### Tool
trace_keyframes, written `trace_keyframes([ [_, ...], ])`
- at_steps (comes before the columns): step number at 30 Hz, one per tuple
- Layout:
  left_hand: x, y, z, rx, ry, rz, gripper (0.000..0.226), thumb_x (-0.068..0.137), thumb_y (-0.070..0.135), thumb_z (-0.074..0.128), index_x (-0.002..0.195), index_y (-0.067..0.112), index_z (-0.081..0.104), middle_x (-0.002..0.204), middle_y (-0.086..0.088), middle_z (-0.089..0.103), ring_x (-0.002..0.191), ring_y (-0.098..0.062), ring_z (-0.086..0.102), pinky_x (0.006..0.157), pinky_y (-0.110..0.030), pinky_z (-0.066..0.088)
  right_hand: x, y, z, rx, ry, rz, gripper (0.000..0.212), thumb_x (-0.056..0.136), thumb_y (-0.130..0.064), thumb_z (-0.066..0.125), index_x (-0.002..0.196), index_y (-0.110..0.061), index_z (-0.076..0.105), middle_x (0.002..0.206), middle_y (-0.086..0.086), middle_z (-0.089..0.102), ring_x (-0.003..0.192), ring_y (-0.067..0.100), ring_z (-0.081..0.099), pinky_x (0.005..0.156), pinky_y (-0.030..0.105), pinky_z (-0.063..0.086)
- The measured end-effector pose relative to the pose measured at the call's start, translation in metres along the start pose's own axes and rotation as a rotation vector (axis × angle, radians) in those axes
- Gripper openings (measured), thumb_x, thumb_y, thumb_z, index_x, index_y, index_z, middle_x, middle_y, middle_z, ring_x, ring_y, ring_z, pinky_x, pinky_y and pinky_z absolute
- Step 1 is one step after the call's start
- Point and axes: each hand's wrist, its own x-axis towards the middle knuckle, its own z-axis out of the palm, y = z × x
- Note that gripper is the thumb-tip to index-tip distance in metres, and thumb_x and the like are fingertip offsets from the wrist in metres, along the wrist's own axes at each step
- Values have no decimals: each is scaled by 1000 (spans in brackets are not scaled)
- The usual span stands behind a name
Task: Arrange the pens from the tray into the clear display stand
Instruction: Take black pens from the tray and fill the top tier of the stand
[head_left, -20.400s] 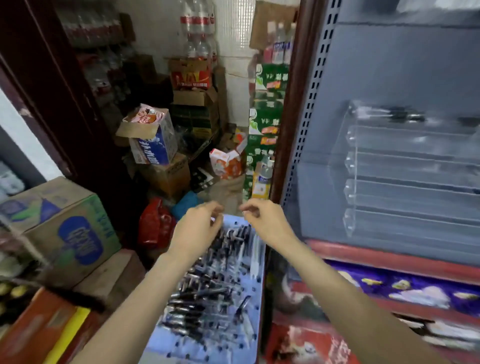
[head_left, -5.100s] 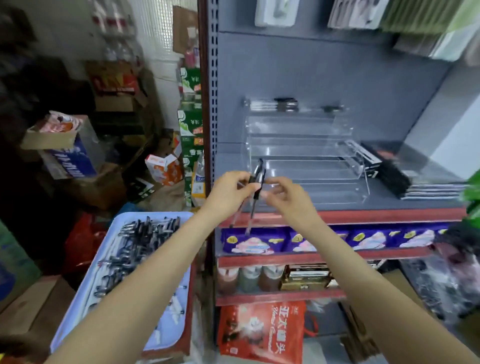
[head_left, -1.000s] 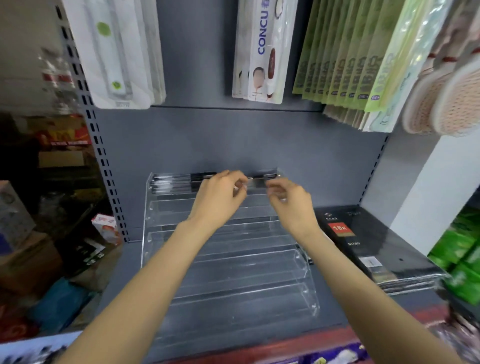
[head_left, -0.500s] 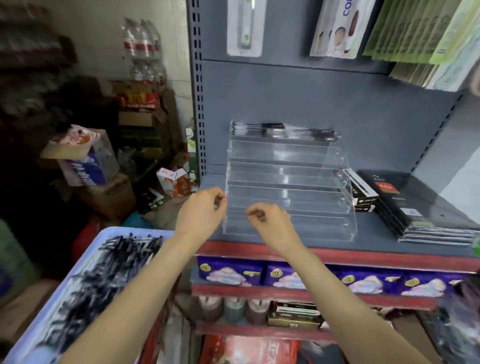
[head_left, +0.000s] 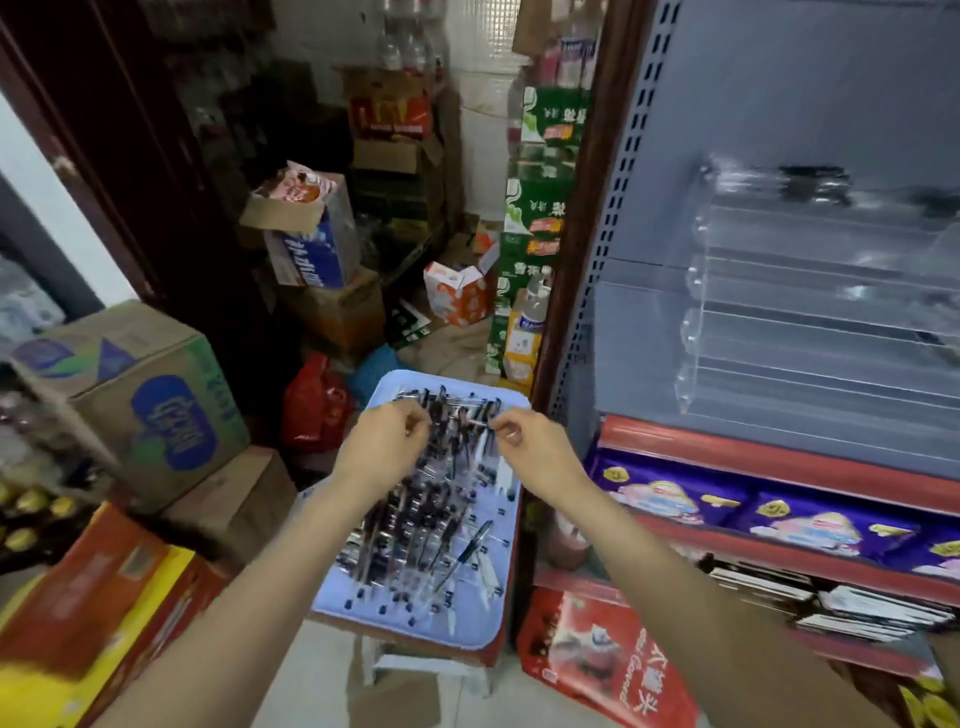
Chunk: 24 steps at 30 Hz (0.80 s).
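Both hands hover over the pens (head_left: 426, 499) heaped in the tray (head_left: 498, 613). Left hand (head_left: 382, 449) and right hand (head_left: 530, 449): fingers curled, grip contents indeterminable. Pens appear light, stiff, slippery; pinch mid-barrel.

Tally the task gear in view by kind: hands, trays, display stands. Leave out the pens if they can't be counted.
Hands: 2 (left hand, right hand)
Tray: 1 (tray)
Clear display stand: 1 (clear display stand)
Total: 4
The pens are heaped, too many to count.
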Motion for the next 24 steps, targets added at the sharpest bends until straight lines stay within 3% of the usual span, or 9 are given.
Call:
trace_keyframes([
  [3, 32, -38, -6, 28, -78, 39, 17, 91, 16, 50, 92, 10, 67, 93, -13, 70, 87, -31, 64, 76, -39, 51, 31, -17, 30, 2, -13, 92, 34, 97, -8, 44, 129, -8, 52, 128, 12, 58, 111, 27, 57, 93, 31, 46],
  [6, 59, -60, -4, 51, -221, 125, 21, 93, 10, 47, 101, 0, 64, 102, -20, 66, 94, -34, 61, 81, -39, 48, 61, -23, 59, -11, 24, 190, 33, 96, -8, 46, 129, -8, 52, 123, 17, 59, 106, 34, 58, 92, 45, 47],
  [8, 73, -68, 1, 50, -309, 144, 25, 95, 8, 46, 113, 0, 61, 112, -19, 63, 104, -33, 58, 86, -34, 44, 77, -21, 75, -29, 44, 261, 37, 96, -9, 47, 133, -9, 47, 123, 18, 58, 102, 36, 57, 88, 47, 48],
  [10, 82, -73, 12, 51, -364, 151, 29, 95, 8, 46, 121, 2, 57, 120, -18, 60, 110, -33, 55, 89, -32, 41, 87, -16, 84, -58, 49, 321, 43, 96, -11, 49, 138, -10, 40, 118, 19, 59, 86, 34, 57, 73, 43, 50],
  [12, 92, -82, 26, 66, -415, 149, 33, 94, 10, 48, 126, 4, 54, 125, -18, 56, 114, -32, 52, 92, -30, 39, 98, -10, 95, -81, 49, 377, 49, 95, -14, 51, 141, -13, 35, 93, 15, 60, 60, 22, 46, 51, 30, 39],
  [13, 97, -85, 32, 75, -432, 139, 35, 94, 12, 49, 128, 5, 51, 127, -18, 55, 115, -32, 51, 93, -30, 38, 101, -7, 99, -91, 49, 396, 51, 94, -15, 53, 141, -14, 33, 83, 10, 57, 57, 19, 44, 48, 28, 36],
  [16, 107, -89, 43, 80, -449, 163, 43, 93, 13, 52, 134, 8, 44, 136, -14, 44, 123, -30, 44, 101, -32, 36, 111, 1, 106, -109, 46, 434, 53, 89, -18, 61, 136, -13, 37, 98, 15, 60, 81, 31, 59, 66, 40, 51],
  [20, 116, -89, 54, 171, -487, 311, 53, 94, 14, 49, 144, 16, 32, 156, -3, 18, 141, -23, 23, 112, -33, 29, 119, 10, 109, -135, 18, 479, 43, 88, -21, 62, 124, -8, 42, 66, 3, 40, 74, 27, 48, 54, 32, 39],
  [24, 119, -85, 62, 274, -535, 366, 55, 96, 18, 46, 147, 19, 26, 158, 1, 11, 143, -22, 17, 112, -35, 29, 125, 18, 106, -81, -16, 488, 39, 86, -24, 64, 113, -6, 43, 75, 7, 51, 79, 27, 56, 58, 33, 42],
])
